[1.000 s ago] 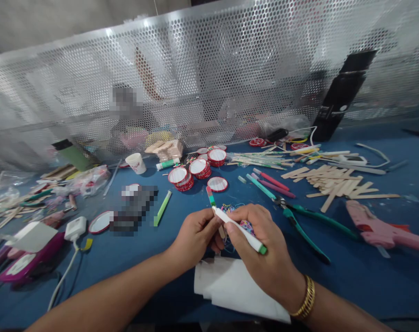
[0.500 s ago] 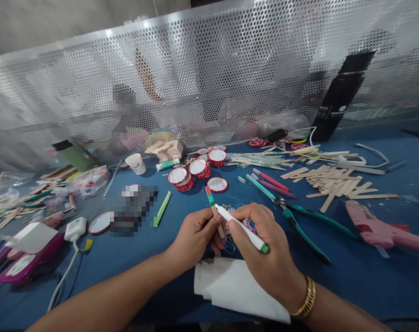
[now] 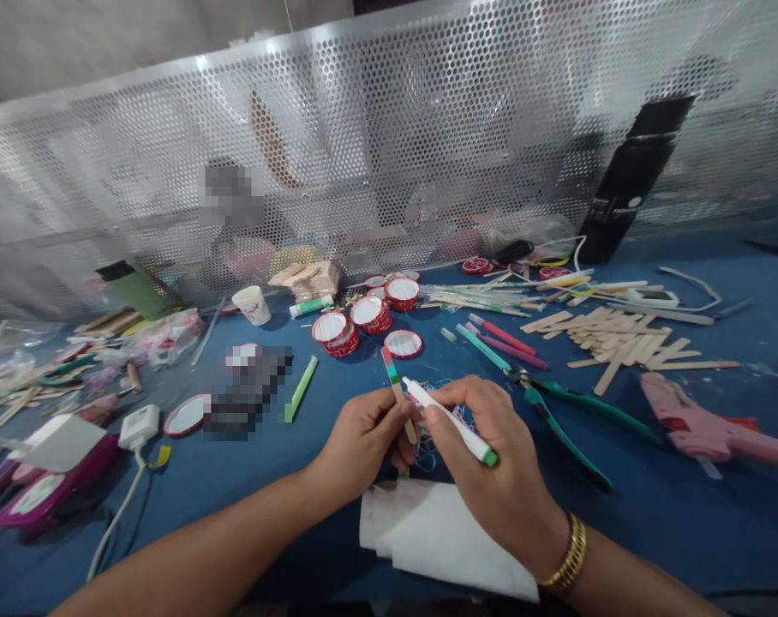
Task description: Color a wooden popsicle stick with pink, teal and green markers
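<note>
My left hand (image 3: pixel 367 433) pinches a wooden craft stick (image 3: pixel 397 390) that stands tilted, its upper end coloured in red and green bands. In my right hand (image 3: pixel 495 450) is a white marker (image 3: pixel 450 422) with a green end, gripped like a pen. The marker's tip points at the stick, just to the right of the green bands and slightly apart from them. Behind the fingers lies a tangle of coloured thread (image 3: pixel 427 446), partly hidden. A folded white cloth or paper (image 3: pixel 440 531) rests under my wrists.
Teal-handled pliers (image 3: pixel 565 411) and a pink glue gun (image 3: pixel 703 420) lie to the right. Plain craft sticks (image 3: pixel 626 338) are heaped behind them. Red-rimmed round pieces (image 3: pixel 369 313), a paper cup (image 3: pixel 253 305) and a black bottle (image 3: pixel 633 184) stand farther back. Left lies a white charger (image 3: pixel 140 426).
The marker's tip has shifted slightly right, away from the stick's coloured end. My left hand and the stick have stayed nearly in place.
</note>
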`<state>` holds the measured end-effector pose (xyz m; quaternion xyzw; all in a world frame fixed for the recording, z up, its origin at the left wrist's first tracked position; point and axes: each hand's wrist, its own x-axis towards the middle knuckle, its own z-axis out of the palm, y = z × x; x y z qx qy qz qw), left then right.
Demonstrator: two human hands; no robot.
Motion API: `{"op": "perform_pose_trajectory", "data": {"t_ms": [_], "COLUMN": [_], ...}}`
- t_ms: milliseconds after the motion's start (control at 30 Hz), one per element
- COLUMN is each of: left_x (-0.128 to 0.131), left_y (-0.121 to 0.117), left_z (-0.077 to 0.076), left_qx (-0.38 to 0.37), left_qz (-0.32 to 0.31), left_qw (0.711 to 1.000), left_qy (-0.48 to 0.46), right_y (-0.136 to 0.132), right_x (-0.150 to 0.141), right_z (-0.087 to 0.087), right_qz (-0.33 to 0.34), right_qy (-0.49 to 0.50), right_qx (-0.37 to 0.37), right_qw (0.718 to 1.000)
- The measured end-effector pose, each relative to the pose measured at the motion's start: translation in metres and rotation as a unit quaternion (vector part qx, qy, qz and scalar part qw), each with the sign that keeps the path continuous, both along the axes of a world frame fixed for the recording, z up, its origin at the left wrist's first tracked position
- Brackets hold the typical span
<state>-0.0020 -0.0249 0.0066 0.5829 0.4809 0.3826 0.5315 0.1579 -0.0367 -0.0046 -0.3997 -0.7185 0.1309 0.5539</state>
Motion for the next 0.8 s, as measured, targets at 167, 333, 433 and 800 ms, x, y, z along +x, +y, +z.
{"op": "perform_pose_trajectory", "data": {"t_ms": [167, 333, 433, 800], "left_x": [0.0002, -0.0013, -0.0016, -0.0008], "left_y": [-0.0008, 0.0003, 0.0008, 0.0002], "left_z": [0.0003, -0.0012, -0.0013, 0.0001], "left_qx": [-0.002, -0.001, 0.002, 0.0], "left_qz": [-0.002, -0.009, -0.014, -0.007], "left_qw": [1.0, 1.0, 1.0, 1.0], "left_qy": [-0.008, -0.006, -0.003, -0.01], "right_y": [0.0002, -0.0004, -0.0004, -0.0002], "right_x": [-0.0004, -0.0005, -0.0003, 0.0002], "right_z": [0.0005, -0.0003, -0.0005, -0.0005], "right_qz": [0.018, 0.036, 0.036, 0.028], "right_qy": [0.009, 0.004, 0.001, 0.011], "right_qx": [0.006, -0.002, -0.003, 0.001], "right_qw": [1.0, 0.999, 0.999, 1.0]}}
